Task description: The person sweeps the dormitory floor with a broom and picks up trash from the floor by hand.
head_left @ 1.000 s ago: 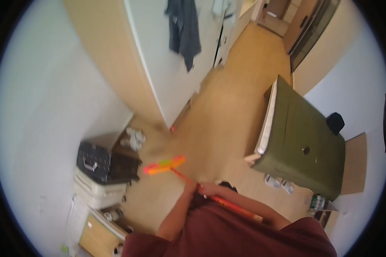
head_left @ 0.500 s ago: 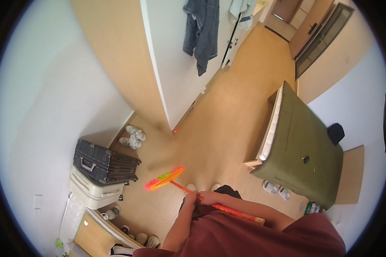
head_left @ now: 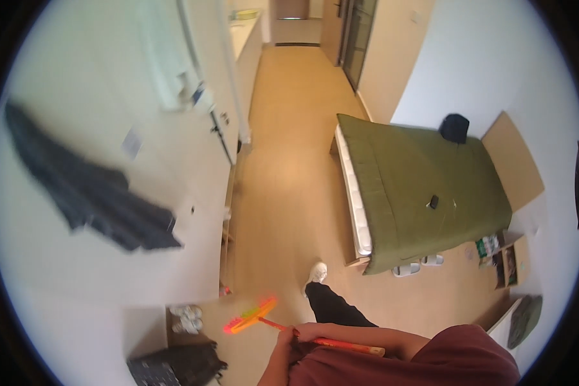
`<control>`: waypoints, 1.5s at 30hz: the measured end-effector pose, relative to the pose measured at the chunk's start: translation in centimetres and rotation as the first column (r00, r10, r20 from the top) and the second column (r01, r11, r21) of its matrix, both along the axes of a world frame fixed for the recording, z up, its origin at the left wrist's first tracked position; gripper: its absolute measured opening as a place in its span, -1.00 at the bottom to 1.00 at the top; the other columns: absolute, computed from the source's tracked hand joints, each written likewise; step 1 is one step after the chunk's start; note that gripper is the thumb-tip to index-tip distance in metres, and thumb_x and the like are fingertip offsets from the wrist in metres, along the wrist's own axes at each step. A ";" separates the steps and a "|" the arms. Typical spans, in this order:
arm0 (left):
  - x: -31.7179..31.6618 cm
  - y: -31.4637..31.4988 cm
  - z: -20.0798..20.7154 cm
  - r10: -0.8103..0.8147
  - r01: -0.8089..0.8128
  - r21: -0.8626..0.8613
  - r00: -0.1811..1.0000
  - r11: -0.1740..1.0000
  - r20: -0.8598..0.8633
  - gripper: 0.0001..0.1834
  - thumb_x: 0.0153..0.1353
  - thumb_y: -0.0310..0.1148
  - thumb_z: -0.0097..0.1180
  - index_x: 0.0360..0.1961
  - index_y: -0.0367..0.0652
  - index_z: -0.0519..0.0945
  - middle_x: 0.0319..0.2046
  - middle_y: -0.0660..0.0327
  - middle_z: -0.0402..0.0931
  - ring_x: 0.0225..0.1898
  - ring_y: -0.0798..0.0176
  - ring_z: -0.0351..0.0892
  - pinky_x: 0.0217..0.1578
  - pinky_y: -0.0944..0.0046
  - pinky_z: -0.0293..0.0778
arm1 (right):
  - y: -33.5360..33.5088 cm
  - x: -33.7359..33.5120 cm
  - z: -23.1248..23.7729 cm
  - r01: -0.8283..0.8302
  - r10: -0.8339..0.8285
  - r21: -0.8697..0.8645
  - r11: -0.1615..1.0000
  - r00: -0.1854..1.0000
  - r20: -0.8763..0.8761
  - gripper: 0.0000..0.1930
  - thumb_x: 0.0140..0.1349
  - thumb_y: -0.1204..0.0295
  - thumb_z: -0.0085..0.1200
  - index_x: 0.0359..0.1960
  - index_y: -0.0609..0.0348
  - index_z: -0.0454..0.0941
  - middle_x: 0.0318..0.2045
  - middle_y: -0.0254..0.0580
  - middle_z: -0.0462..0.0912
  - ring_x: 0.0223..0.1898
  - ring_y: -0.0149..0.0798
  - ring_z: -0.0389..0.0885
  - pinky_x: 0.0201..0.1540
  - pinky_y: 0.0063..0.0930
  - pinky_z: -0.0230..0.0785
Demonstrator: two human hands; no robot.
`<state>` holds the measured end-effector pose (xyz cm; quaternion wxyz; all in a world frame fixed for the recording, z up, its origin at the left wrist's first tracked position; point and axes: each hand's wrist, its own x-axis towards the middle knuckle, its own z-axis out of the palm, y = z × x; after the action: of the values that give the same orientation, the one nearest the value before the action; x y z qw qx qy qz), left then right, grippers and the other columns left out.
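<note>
Both my hands are closed round the orange-red handle of a broom (head_left: 350, 347), which is held aslant in front of my body. My left hand (head_left: 287, 336) grips it nearer the head. Close beside it, my right hand (head_left: 309, 331) holds the handle, its forearm crossing my dark red shirt. The broom head (head_left: 251, 316), orange with pink and yellow-green bristles, points to the left. Whether the bristles touch the wooden floor (head_left: 289, 180), I cannot tell. The handle's end sticks out past my right wrist.
A bed (head_left: 412, 193) with a green cover stands on the right, slippers (head_left: 406, 269) beside it. At left rise white cabinet doors (head_left: 174, 270) with a dark garment (head_left: 90, 183) hanging. A black suitcase (head_left: 177, 367) and white shoes (head_left: 186, 318) are lower left. The floor runs on to a doorway.
My view has turned left-to-right, so the bed and passage now lie further left. One white-shod foot has stepped forward. Both hands keep their hold on the broom.
</note>
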<state>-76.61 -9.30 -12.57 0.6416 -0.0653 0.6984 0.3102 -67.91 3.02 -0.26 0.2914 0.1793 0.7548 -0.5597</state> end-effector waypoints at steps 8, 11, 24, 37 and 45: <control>-4.2 18.8 -2.2 0.018 -0.016 -0.018 0.993 1.000 0.115 -0.71 -0.01 -0.20 -0.02 -0.51 -0.25 0.53 -0.58 0.12 0.47 -0.56 0.21 0.46 -0.53 0.26 0.39 | 18.3 -0.8 -2.0 0.142 -0.144 -0.052 0.988 0.989 -0.023 -0.67 -0.06 0.27 0.04 -0.29 0.24 0.51 -0.39 -0.01 0.59 -0.35 -0.09 0.55 -0.27 -0.29 0.33; -3.4 30.1 5.8 -0.131 0.132 -0.045 0.991 0.990 0.017 -0.75 0.02 -0.24 -0.04 -0.47 -0.24 0.50 -0.52 0.15 0.47 -0.54 0.24 0.44 -0.53 0.28 0.36 | 24.9 -0.6 -2.7 0.275 -0.276 -0.029 0.961 0.960 -0.052 -0.65 -0.08 0.28 0.03 -0.26 0.23 0.50 -0.34 0.03 0.58 -0.29 -0.04 0.54 -0.23 -0.26 0.33; -10.1 57.9 7.2 -0.142 0.141 0.100 0.990 0.985 0.010 -0.65 0.09 -0.25 0.02 -0.27 -0.38 0.49 -0.37 0.14 0.51 -0.36 0.22 0.51 -0.33 0.30 0.42 | 51.3 -7.2 5.0 0.529 -0.536 0.135 0.837 0.844 0.010 -0.55 0.04 0.33 -0.12 0.02 0.14 0.27 -0.20 0.13 0.53 -0.16 0.11 0.49 -0.13 -0.18 0.33; -25.4 85.4 10.4 -0.175 0.132 0.205 0.963 0.970 0.205 -0.61 0.15 0.01 -0.09 -0.56 -0.11 0.40 -0.71 0.30 0.30 -0.76 0.37 0.20 -0.75 0.38 0.12 | 79.6 -23.0 1.1 0.405 -0.418 0.173 0.898 0.907 0.044 -0.68 -0.10 0.31 0.07 -0.29 0.22 0.56 -0.34 0.01 0.60 -0.27 -0.04 0.57 -0.22 -0.25 0.38; -29.8 103.2 13.1 -0.188 0.134 0.187 0.932 0.973 0.311 -0.56 0.19 0.10 -0.17 -0.34 -0.10 0.36 -0.57 0.21 0.42 -0.76 0.42 0.07 -0.72 0.37 0.06 | 97.9 -27.7 3.8 0.581 -0.599 0.178 0.794 0.799 0.063 -0.69 -0.07 0.22 -0.02 -0.51 0.27 0.55 -0.56 0.05 0.58 -0.45 -0.10 0.60 -0.40 -0.33 0.40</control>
<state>-106.40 93.89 0.56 0.7749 -0.0055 0.5578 0.2974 -95.59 100.89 3.58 0.1312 0.4593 0.6826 -0.5531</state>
